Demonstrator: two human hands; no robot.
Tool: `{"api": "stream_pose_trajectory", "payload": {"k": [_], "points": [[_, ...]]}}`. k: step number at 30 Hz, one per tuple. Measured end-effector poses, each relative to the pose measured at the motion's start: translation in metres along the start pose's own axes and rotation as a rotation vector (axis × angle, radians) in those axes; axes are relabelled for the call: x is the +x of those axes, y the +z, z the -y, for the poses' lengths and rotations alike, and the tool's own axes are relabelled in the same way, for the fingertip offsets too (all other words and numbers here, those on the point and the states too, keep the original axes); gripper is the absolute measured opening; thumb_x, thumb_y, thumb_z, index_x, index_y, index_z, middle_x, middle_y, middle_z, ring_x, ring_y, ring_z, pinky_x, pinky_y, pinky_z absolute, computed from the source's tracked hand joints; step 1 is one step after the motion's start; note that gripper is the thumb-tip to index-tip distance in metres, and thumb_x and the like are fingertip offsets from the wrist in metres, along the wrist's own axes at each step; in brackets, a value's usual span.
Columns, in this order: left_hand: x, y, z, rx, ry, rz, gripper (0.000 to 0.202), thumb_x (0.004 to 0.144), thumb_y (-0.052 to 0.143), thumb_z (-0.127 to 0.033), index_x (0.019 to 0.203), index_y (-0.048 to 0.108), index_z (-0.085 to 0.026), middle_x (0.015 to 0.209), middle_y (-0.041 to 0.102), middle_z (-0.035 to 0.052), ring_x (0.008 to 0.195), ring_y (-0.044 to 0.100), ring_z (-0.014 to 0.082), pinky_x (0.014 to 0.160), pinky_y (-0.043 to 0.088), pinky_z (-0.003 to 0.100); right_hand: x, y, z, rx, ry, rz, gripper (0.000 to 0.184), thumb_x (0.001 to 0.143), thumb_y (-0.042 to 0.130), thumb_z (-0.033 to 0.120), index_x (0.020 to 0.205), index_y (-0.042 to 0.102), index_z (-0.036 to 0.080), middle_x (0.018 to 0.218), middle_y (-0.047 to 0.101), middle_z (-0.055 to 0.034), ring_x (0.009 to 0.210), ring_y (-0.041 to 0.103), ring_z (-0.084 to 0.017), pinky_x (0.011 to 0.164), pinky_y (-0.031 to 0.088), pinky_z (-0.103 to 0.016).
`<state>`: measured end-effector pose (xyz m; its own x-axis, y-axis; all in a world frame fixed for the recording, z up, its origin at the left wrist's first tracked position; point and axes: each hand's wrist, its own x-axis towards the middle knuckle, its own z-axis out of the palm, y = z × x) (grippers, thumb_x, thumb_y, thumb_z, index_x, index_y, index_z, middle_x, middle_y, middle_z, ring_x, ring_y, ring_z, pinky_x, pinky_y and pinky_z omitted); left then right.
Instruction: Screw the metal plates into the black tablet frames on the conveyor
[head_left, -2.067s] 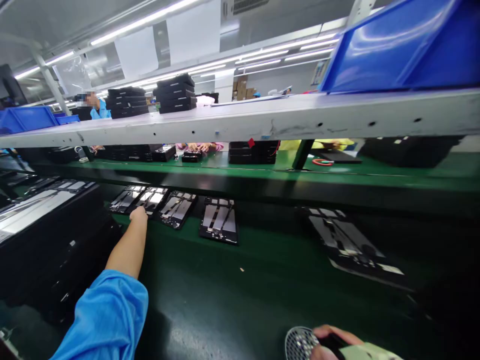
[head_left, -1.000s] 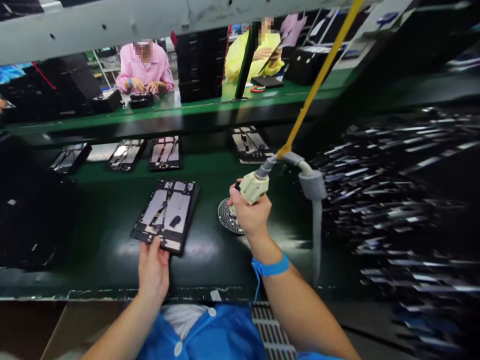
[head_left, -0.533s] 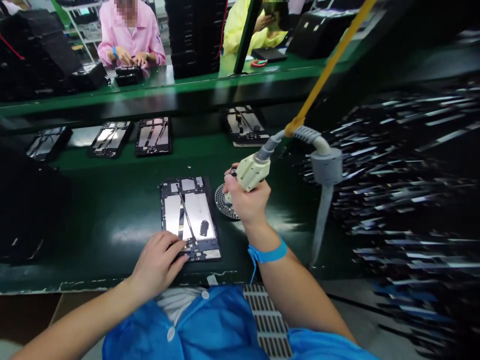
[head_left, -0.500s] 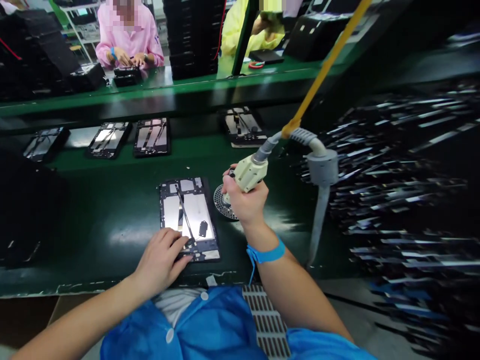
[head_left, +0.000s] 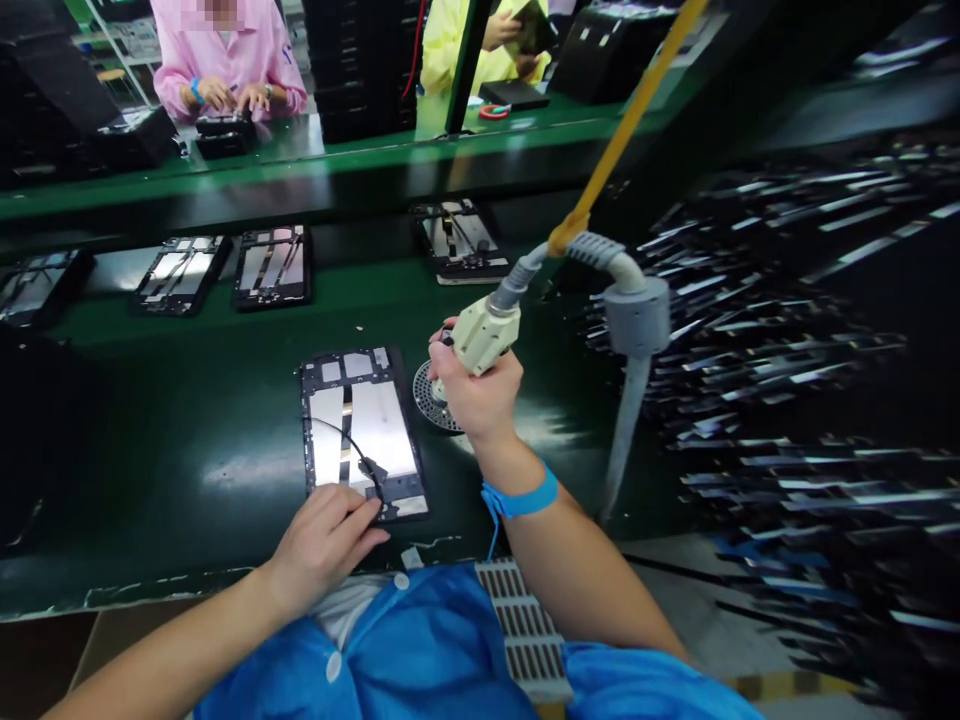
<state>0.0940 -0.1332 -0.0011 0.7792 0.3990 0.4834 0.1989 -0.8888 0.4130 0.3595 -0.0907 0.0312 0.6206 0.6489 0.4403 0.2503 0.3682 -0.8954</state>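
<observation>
An opened tablet [head_left: 386, 425] lies on the green bench, its silvery inside facing up. A thin black cable [head_left: 339, 428] curves across it, close to a small dark piece [head_left: 373, 470]. My left hand [head_left: 326, 540] rests at the tablet's near edge, fingers curled and closed on the lower end of the cable; the exact contact is partly hidden. In my closed right hand [head_left: 484, 395] is a cream electric screwdriver [head_left: 487, 335], tilted, its lower end over a round perforated metal disc [head_left: 424, 405] right of the tablet.
A yellow strap [head_left: 637, 110] holds up the screwdriver's grey cable [head_left: 630, 430]. More opened tablets [head_left: 274, 268] line the back of the bench. Dark stacked parts [head_left: 787, 400] fill the right side. Across the bench, one person in pink [head_left: 232, 60] and another in yellow [head_left: 450, 50] handle things.
The black strip that lay straight and diagonal on the tablet is now a cable bent leftward, and the small dark piece sits nearer my left hand. The view has shifted slightly right.
</observation>
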Motion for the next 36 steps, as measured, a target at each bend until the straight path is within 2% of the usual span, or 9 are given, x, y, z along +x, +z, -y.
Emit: {"api": "stream_pose_trajectory", "payload": {"k": [7, 12, 14, 17, 22, 25, 28, 31, 36], "points": [[-0.007, -0.001, 0.002, 0.073, -0.027, 0.012, 0.03, 0.098, 0.065, -0.014, 0.126, 0.068, -0.024, 0.102, 0.075, 0.008, 0.094, 0.068, 0.0215, 0.079, 0.056, 0.035, -0.001, 0.0, -0.001, -0.003, -0.003, 0.022, 0.025, 0.084, 0.077, 0.038, 0.101, 0.069, 0.022, 0.09, 0.072, -0.0022, 0.081, 0.071, -0.019, 0.077, 0.062, -0.037], [-0.01, 0.0, 0.001, 0.112, -0.009, 0.012, 0.033, 0.094, 0.068, -0.011, 0.125, 0.069, -0.022, 0.106, 0.075, 0.0098, 0.099, 0.067, 0.0242, 0.083, 0.057, 0.039, -0.001, 0.0, -0.002, 0.004, -0.013, 0.027, 0.026, 0.084, 0.078, 0.038, 0.102, 0.069, 0.022, 0.09, 0.073, -0.0024, 0.081, 0.072, -0.019, 0.077, 0.062, -0.037], [-0.013, 0.0, 0.002, 0.14, -0.017, 0.029, 0.033, 0.094, 0.068, -0.01, 0.125, 0.069, -0.022, 0.108, 0.074, 0.0098, 0.105, 0.066, 0.026, 0.094, 0.056, 0.046, -0.001, 0.0, -0.002, 0.001, -0.005, 0.021, 0.026, 0.084, 0.078, 0.038, 0.102, 0.069, 0.022, 0.09, 0.073, -0.0024, 0.081, 0.072, -0.019, 0.076, 0.062, -0.037], [-0.02, 0.001, 0.001, 0.172, -0.051, 0.056, 0.035, 0.095, 0.065, -0.009, 0.126, 0.069, -0.025, 0.114, 0.074, 0.0087, 0.118, 0.063, 0.029, 0.113, 0.045, 0.062, -0.002, 0.0, -0.001, 0.006, 0.011, 0.01, 0.026, 0.083, 0.078, 0.038, 0.102, 0.069, 0.022, 0.089, 0.073, -0.0026, 0.082, 0.072, -0.019, 0.076, 0.063, -0.037], [-0.027, 0.004, -0.002, 0.172, -0.122, 0.076, 0.036, 0.096, 0.063, -0.011, 0.128, 0.069, -0.027, 0.117, 0.071, 0.0102, 0.127, 0.06, 0.0337, 0.115, 0.039, 0.072, -0.003, -0.001, 0.0, 0.016, 0.009, 0.016, 0.028, 0.084, 0.078, 0.038, 0.105, 0.07, 0.023, 0.093, 0.074, -0.0033, 0.086, 0.074, -0.021, 0.079, 0.063, -0.038], [-0.015, 0.006, 0.011, 0.153, -0.123, 0.076, 0.034, 0.098, 0.062, -0.013, 0.126, 0.069, -0.029, 0.118, 0.071, 0.0091, 0.127, 0.061, 0.0321, 0.114, 0.042, 0.068, -0.005, 0.0, 0.001, 0.011, 0.022, 0.019, 0.03, 0.084, 0.078, 0.039, 0.106, 0.069, 0.022, 0.094, 0.074, -0.0036, 0.086, 0.074, -0.021, 0.082, 0.063, -0.039], [0.009, 0.005, 0.036, 0.144, -0.11, 0.068, 0.026, 0.099, 0.062, -0.016, 0.122, 0.071, -0.027, 0.116, 0.071, 0.0092, 0.123, 0.064, 0.0302, 0.113, 0.045, 0.063, -0.007, 0.001, 0.0, 0.009, 0.012, 0.014, 0.028, 0.083, 0.078, 0.037, 0.104, 0.068, 0.023, 0.093, 0.075, -0.0036, 0.085, 0.075, -0.021, 0.082, 0.063, -0.04], [0.03, 0.002, 0.059, 0.108, -0.031, 0.101, 0.021, 0.1, 0.062, -0.019, 0.118, 0.072, -0.023, 0.115, 0.07, 0.0109, 0.118, 0.065, 0.028, 0.111, 0.049, 0.059, -0.008, 0.002, -0.004, -0.008, -0.004, -0.005, 0.026, 0.083, 0.077, 0.036, 0.104, 0.068, 0.023, 0.093, 0.074, -0.0037, 0.086, 0.075, -0.022, 0.082, 0.064, -0.04], [0.032, 0.002, 0.063, 0.142, 0.023, 0.109, 0.026, 0.097, 0.064, -0.015, 0.122, 0.07, -0.018, 0.117, 0.068, 0.0136, 0.122, 0.062, 0.0304, 0.11, 0.051, 0.056, -0.007, 0.006, -0.011, 0.005, -0.026, -0.04, 0.025, 0.083, 0.077, 0.033, 0.105, 0.068, 0.023, 0.092, 0.074, -0.0026, 0.082, 0.076, -0.021, 0.08, 0.065, -0.038]]}}
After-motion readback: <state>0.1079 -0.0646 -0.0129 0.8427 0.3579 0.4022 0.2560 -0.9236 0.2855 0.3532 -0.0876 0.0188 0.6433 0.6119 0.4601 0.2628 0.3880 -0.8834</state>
